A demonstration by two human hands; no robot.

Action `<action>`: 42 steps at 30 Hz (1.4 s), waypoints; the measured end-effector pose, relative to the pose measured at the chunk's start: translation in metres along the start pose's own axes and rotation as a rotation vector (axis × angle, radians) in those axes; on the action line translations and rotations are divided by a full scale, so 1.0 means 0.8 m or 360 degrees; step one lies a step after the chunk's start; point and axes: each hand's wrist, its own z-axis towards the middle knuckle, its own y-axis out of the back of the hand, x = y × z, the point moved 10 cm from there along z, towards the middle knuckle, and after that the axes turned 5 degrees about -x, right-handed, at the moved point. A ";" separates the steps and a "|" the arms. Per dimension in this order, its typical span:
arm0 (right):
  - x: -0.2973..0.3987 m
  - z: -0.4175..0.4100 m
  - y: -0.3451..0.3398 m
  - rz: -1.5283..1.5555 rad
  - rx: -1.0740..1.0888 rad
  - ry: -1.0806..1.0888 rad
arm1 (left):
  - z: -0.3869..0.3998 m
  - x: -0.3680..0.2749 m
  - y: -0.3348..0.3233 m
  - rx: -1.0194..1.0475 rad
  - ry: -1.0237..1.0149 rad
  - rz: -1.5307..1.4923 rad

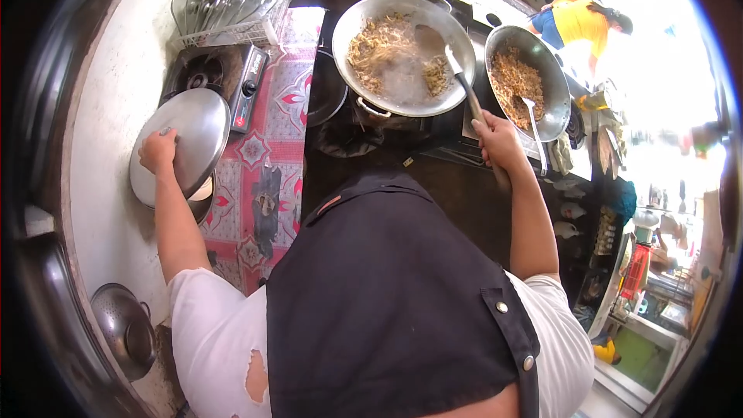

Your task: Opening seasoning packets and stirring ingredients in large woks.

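Note:
My left hand point(158, 150) grips the knob of a round metal lid point(200, 128), which is tilted over a pot point(203, 210) at the left wall. Part of the pot and its pale contents shows below the lid's edge. With my right hand point(498, 140) I hold the long handle of a metal ladle point(458, 64). Its head lies in a large wok point(461, 93) of steaming noodle-like food point(371, 49). To the right, a second wok point(560, 93) contains browned, crumbly food point(514, 78) and a white-looking spatula point(531, 116).
A portable gas stove point(241, 81) and a dish rack point(258, 26) with lids stand at the left. A patterned tablecloth point(255, 148) covers that counter. On the wall hangs a metal colander point(122, 325). A person in a yellow shirt point(580, 23) leans beyond the second wok.

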 end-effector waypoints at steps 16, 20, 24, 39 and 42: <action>0.000 0.031 -0.045 0.0252 0.0234 -0.0129 | -0.002 0.017 -0.013 0.0068 0.0058 -0.0042; 0.027 0.034 -0.001 0.0028 0.0017 0.0164 | -0.037 0.011 0.004 0.0030 0.0046 0.0097; 0.008 0.142 0.004 -0.0135 -0.0258 0.0256 | -0.104 -0.008 0.063 -0.0475 -0.0013 0.0065; 0.121 0.083 -0.021 -0.1509 0.0174 0.1440 | -0.728 -0.021 -0.195 0.0325 0.0185 -0.0842; 0.119 0.041 0.009 -0.2104 0.0296 0.1405 | -0.822 0.004 -0.216 0.0611 0.0315 -0.0688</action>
